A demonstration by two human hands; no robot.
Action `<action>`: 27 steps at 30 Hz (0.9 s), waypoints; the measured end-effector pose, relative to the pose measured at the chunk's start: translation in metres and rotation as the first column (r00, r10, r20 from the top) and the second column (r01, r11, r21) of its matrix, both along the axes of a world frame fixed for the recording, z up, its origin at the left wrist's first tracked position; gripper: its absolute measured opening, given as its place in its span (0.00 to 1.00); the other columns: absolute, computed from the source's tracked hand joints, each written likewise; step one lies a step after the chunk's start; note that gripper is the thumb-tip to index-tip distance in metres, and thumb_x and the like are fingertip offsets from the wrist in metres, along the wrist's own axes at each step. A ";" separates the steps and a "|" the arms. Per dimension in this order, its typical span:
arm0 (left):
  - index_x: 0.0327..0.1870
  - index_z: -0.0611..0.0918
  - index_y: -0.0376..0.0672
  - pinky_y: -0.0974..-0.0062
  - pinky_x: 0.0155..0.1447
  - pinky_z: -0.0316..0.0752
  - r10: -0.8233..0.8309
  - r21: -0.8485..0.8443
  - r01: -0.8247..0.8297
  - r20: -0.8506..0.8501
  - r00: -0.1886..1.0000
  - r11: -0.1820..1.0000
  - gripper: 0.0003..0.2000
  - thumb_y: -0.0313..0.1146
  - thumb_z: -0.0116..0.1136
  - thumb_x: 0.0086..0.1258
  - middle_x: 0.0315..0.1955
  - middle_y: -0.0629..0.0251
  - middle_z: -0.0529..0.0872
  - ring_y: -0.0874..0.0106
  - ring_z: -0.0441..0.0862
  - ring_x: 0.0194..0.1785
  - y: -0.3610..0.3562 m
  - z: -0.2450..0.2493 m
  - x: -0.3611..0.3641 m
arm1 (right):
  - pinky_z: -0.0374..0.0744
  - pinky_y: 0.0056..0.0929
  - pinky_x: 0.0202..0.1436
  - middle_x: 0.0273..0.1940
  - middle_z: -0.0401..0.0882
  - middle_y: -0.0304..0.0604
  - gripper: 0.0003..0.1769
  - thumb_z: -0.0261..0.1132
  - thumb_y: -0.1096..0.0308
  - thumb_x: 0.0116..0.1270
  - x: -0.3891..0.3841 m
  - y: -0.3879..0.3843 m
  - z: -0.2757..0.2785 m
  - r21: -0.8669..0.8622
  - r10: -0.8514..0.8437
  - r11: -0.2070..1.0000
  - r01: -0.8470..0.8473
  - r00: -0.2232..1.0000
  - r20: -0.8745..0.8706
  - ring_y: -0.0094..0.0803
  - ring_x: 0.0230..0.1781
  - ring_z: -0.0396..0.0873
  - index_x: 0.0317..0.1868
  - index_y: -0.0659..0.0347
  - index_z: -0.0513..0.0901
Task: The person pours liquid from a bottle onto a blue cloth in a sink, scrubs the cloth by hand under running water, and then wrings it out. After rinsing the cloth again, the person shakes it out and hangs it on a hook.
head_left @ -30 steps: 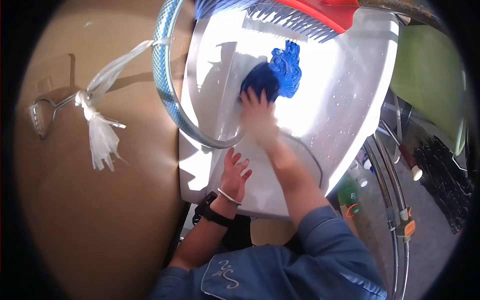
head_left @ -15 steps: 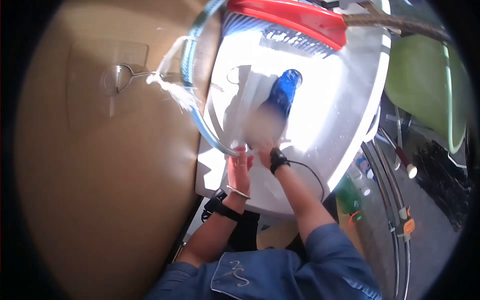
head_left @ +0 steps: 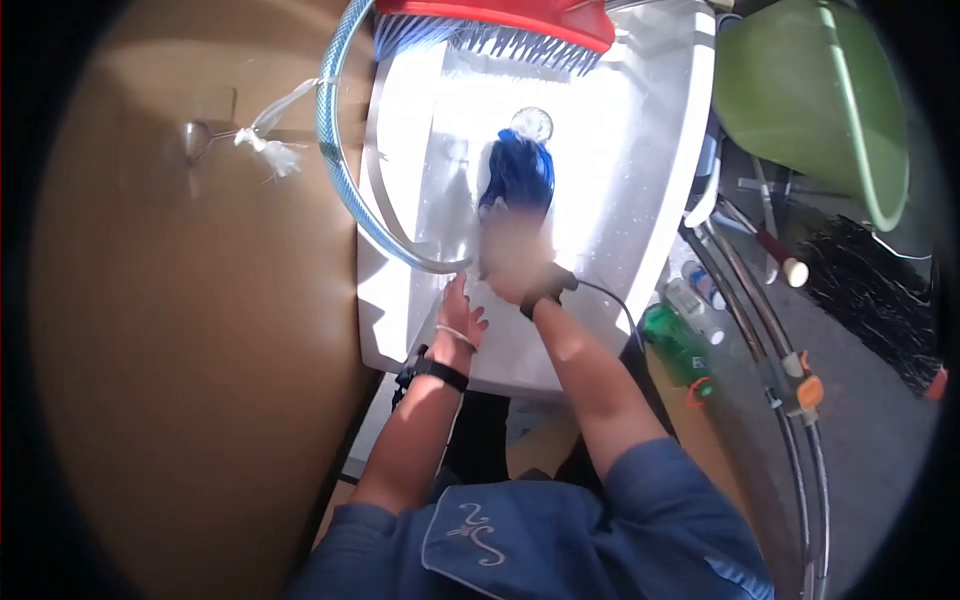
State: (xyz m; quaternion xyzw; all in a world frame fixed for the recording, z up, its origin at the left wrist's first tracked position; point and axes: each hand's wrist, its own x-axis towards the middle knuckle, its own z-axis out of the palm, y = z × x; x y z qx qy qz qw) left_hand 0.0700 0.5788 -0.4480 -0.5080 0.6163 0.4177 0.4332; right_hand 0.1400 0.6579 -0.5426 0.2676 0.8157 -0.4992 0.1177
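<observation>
Change: a second ago the blue cloth (head_left: 518, 175) was a wide bunch; now it is one long bundle under the right hand (head_left: 513, 256). The left hand (head_left: 458, 318) had its fingers fanned out then and now holds them closer together.
Shirt: a blue shirt (head_left: 600, 540) lies nearest, below both wrists. It has a pale embroidered curl (head_left: 470, 523) on its edge, a looping monogram that I cannot read.
Left hand: it lies flat on the near rim of the white sink (head_left: 640, 170), fingers loosely together and closed on nothing. A thin bracelet and a black strap (head_left: 432, 372) are on the wrist.
Right hand: it is just right of the left fingertips, laid on the cloth's near end. Motion blur hides whether its fingers are spread or curled. The wrist wears a black band (head_left: 546, 288) with a thin cable (head_left: 612, 300).
Blue cloth: it lies inside the sink, running away from the right fingers to just short of the drain (head_left: 532, 122).
Hose: a blue-green hose (head_left: 330, 150) curves in from the left and ends just beyond the left fingertips.
Brush: a red brush (head_left: 500, 12) with blue bristles lies across the sink's far end, well beyond the cloth.
Right of the fingers: a green bottle (head_left: 678, 345) stands below the sink edge, its label too small to read. A green tub (head_left: 810, 100) stands farther off.
Left of the fingers: a wall hook (head_left: 192, 135) holds a knotted white strip (head_left: 265, 135).
</observation>
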 end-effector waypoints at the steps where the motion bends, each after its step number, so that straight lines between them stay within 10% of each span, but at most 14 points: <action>1: 0.63 0.64 0.44 0.64 0.62 0.62 0.008 0.013 -0.008 0.005 1.000 1.000 0.26 0.49 0.45 0.69 0.61 0.61 0.67 0.63 0.67 0.60 -0.006 -0.019 0.001 | 0.74 0.39 0.46 0.37 0.78 0.52 0.14 0.62 0.68 0.46 -0.005 0.013 0.050 -0.126 -0.064 0.990 0.064 0.998 0.003 0.49 0.42 0.75 0.36 0.60 0.78; 3: 0.58 0.71 0.43 0.67 0.55 0.70 0.204 0.760 -0.218 0.114 0.972 0.613 0.27 0.54 0.48 0.66 0.51 0.59 0.77 0.65 0.75 0.50 -0.033 -0.075 0.005 | 0.72 0.40 0.42 0.32 0.76 0.51 0.16 0.61 0.69 0.40 0.006 0.000 0.088 -0.420 -0.122 0.906 0.044 0.980 -0.160 0.49 0.37 0.74 0.34 0.61 0.77; 8: 0.43 0.78 0.45 0.66 0.45 0.76 -0.043 0.783 -0.502 0.553 0.832 0.367 0.15 0.47 0.50 0.67 0.37 0.60 0.81 0.66 0.78 0.37 -0.034 -0.076 -0.009 | 0.73 0.39 0.42 0.33 0.72 0.52 0.14 0.60 0.68 0.47 0.003 -0.018 0.182 -0.212 -0.221 0.961 0.177 0.952 -0.211 0.50 0.37 0.73 0.36 0.62 0.73; 9: 0.44 0.77 0.44 0.65 0.45 0.76 0.034 0.847 -0.100 0.097 0.995 0.523 0.13 0.43 0.49 0.68 0.38 0.60 0.81 0.66 0.78 0.38 -0.051 -0.097 0.014 | 0.73 0.41 0.42 0.33 0.73 0.53 0.14 0.60 0.66 0.48 -0.002 -0.023 0.166 -0.196 -0.312 0.941 0.277 0.933 -0.179 0.52 0.37 0.73 0.37 0.61 0.73; 11: 0.45 0.77 0.43 0.65 0.44 0.76 0.523 0.560 -0.524 0.179 0.833 0.642 0.12 0.39 0.46 0.69 0.38 0.61 0.81 0.66 0.78 0.40 -0.029 -0.053 0.029 | 0.74 0.44 0.44 0.36 0.75 0.56 0.13 0.60 0.68 0.49 -0.017 -0.013 0.119 -0.122 -0.338 0.932 0.341 0.940 0.046 0.54 0.40 0.74 0.35 0.65 0.74; 12: 0.46 0.77 0.41 0.65 0.46 0.76 0.156 0.508 -0.115 -0.039 0.987 0.854 0.13 0.38 0.44 0.69 0.40 0.61 0.81 0.66 0.79 0.43 -0.031 -0.056 0.020 | 0.74 0.44 0.45 0.36 0.76 0.56 0.13 0.59 0.69 0.50 -0.016 -0.003 0.089 -0.115 -0.312 0.940 0.322 0.945 0.102 0.54 0.40 0.74 0.36 0.66 0.74; 14: 0.50 0.75 0.40 0.65 0.51 0.74 0.100 0.686 -0.015 -0.085 0.991 0.727 0.15 0.38 0.46 0.68 0.46 0.61 0.79 0.66 0.76 0.51 -0.044 -0.074 0.021 | 0.73 0.46 0.47 0.33 0.75 0.59 0.13 0.57 0.69 0.51 -0.004 0.017 -0.006 0.141 -0.103 0.983 0.118 0.989 -0.109 0.56 0.39 0.73 0.36 0.68 0.74; 16: 0.55 0.72 0.41 0.60 0.56 0.71 0.083 0.687 -0.010 -0.073 0.994 0.727 0.18 0.39 0.48 0.68 0.53 0.59 0.76 0.64 0.73 0.57 -0.037 -0.056 0.017 | 0.72 0.47 0.49 0.35 0.74 0.59 0.13 0.57 0.69 0.52 0.001 0.041 -0.099 0.223 -0.087 0.973 0.061 0.990 0.111 0.55 0.43 0.72 0.37 0.68 0.75; 18: 0.66 0.60 0.49 0.45 0.63 0.59 0.080 0.350 -0.085 0.029 0.996 0.933 0.29 0.48 0.50 0.66 0.66 0.59 0.58 0.55 0.61 0.65 -0.010 0.006 0.000 | 0.72 0.46 0.51 0.43 0.72 0.59 0.19 0.61 0.66 0.53 0.000 0.078 -0.109 0.001 -0.257 0.963 0.271 0.911 0.322 0.53 0.45 0.72 0.47 0.60 0.76; 20: 0.68 0.55 0.53 0.41 0.63 0.54 0.049 0.369 -0.062 0.044 0.998 0.927 0.33 0.50 0.51 0.64 0.68 0.61 0.49 0.53 0.54 0.67 -0.019 0.006 0.001 | 0.72 0.45 0.52 0.46 0.71 0.58 0.22 0.63 0.64 0.53 0.008 0.052 -0.118 0.300 -0.306 0.923 0.243 0.934 0.186 0.53 0.46 0.73 0.50 0.55 0.76; 21: 0.70 0.50 0.57 0.38 0.64 0.49 0.017 0.396 -0.035 0.050 0.999 0.918 0.36 0.51 0.52 0.63 0.71 0.62 0.41 0.50 0.47 0.70 -0.022 0.006 0.001 | 0.71 0.44 0.54 0.49 0.71 0.57 0.25 0.66 0.63 0.50 -0.004 0.046 -0.091 0.305 -0.074 0.952 0.022 0.985 0.158 0.53 0.50 0.72 0.51 0.51 0.76; 24: 0.69 0.51 0.57 0.38 0.64 0.50 -0.011 0.382 -0.009 0.049 0.999 0.924 0.36 0.52 0.53 0.63 0.70 0.61 0.43 0.50 0.48 0.70 -0.022 0.015 -0.004 | 0.72 0.43 0.55 0.50 0.73 0.55 0.25 0.67 0.65 0.47 -0.049 0.080 -0.122 0.152 0.159 0.968 -0.199 0.957 0.244 0.50 0.51 0.73 0.50 0.47 0.78; 25: 0.69 0.51 0.57 0.38 0.64 0.50 -0.005 0.380 -0.015 0.051 0.999 0.925 0.36 0.52 0.53 0.63 0.70 0.61 0.43 0.50 0.48 0.70 -0.023 0.011 -0.005 | 0.72 0.44 0.54 0.49 0.74 0.54 0.23 0.66 0.67 0.48 -0.071 0.100 -0.083 0.151 -0.200 0.974 0.170 0.956 0.215 0.49 0.49 0.75 0.49 0.48 0.79; 27: 0.69 0.50 0.55 0.36 0.62 0.53 0.103 0.356 -0.120 0.067 0.992 0.927 0.35 0.52 0.51 0.64 0.69 0.60 0.44 0.48 0.50 0.69 -0.026 0.006 -0.005 | 0.73 0.42 0.53 0.48 0.74 0.54 0.22 0.66 0.68 0.48 -0.068 0.087 -0.088 0.194 -0.167 0.972 0.135 0.973 0.159 0.49 0.49 0.75 0.47 0.50 0.79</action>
